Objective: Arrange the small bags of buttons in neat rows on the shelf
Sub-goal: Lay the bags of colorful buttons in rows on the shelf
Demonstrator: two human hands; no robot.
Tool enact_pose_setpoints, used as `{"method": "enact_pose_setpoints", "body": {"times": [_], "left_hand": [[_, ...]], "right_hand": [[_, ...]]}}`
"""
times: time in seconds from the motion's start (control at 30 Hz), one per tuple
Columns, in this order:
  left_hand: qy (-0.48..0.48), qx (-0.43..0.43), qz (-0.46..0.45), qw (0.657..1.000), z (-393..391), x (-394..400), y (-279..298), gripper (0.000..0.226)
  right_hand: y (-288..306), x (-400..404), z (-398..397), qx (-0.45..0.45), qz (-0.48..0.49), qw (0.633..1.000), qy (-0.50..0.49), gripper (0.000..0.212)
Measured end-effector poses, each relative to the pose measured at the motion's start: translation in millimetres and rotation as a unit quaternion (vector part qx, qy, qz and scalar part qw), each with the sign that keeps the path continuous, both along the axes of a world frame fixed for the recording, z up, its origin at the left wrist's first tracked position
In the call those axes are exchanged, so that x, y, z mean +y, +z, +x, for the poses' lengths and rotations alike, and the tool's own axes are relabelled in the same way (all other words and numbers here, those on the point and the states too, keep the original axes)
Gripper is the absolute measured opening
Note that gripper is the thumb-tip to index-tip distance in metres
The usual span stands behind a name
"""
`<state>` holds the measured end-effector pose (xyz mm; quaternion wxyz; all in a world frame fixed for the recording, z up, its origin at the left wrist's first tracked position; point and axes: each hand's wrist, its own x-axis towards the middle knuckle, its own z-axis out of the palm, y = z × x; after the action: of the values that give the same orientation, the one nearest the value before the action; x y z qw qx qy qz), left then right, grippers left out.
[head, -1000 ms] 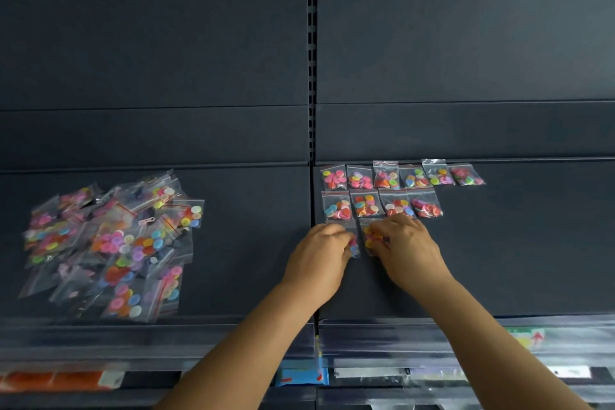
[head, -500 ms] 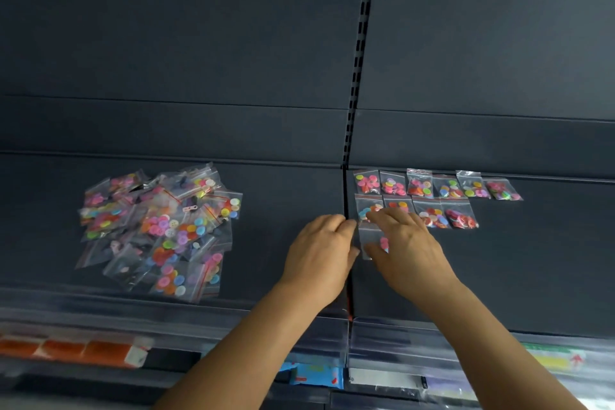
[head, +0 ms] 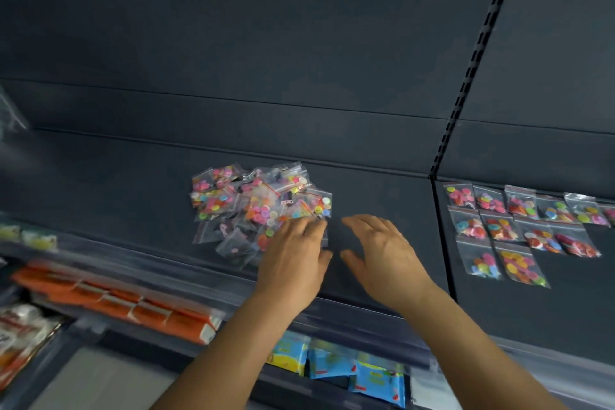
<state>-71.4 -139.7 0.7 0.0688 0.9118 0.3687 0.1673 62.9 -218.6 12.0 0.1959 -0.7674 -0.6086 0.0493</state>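
At the right of the frame your rows [head: 519, 230] on the dark shelf [head: 382, 196] hold six bags at the back, the last cut by the frame edge, four in the middle and two in front. The loose pile of button bags [head: 256, 206] sits at centre, too jumbled to count. Your left hand [head: 293, 256] rests its fingertips on the pile's lower right edge; whether it grips a bag I cannot tell. Your right hand [head: 379, 250] hovers just beside the pile, fingers spread, holding nothing.

Multicoloured buttons in clear bags [head: 263, 206] on dark grey shelf [head: 382, 196]
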Motion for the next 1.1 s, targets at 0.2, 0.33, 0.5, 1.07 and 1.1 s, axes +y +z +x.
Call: {"method": "enact_pose_setpoints", "body": {"times": [0.2,0.33,0.5,1.07,1.1], "left_hand": [[0.035,0.012,-0.021,0.999,-25.9,32.7,-7.9,0.051],[0.041,0.009,-0.03,0.999,-24.4,53.3,-10.4,0.045],[0.06,0.031,-0.035,0.997,-12.2,69.5,-12.3,0.045],[0.098,-0.075,-0.097,0.988,-22.8,86.9,-14.3,0.024],[0.096,-0.082,-0.097,0.987,-22.9,87.2,-14.2,0.027]], "right_hand": [[-11.6,32.0,-25.1,0.028,-0.023,0.999,-0.003,0.05],[-17.9,52.0,-28.7,0.041,-0.041,0.998,-0.024,0.044],[-20.9,76.1,-26.6,0.055,-0.042,0.995,-0.071,0.038],[-32.0,133.5,-23.6,0.217,0.047,0.95,-0.221,0.012],[-31.9,132.1,-22.7,0.224,0.058,0.948,-0.217,0.012]]}}
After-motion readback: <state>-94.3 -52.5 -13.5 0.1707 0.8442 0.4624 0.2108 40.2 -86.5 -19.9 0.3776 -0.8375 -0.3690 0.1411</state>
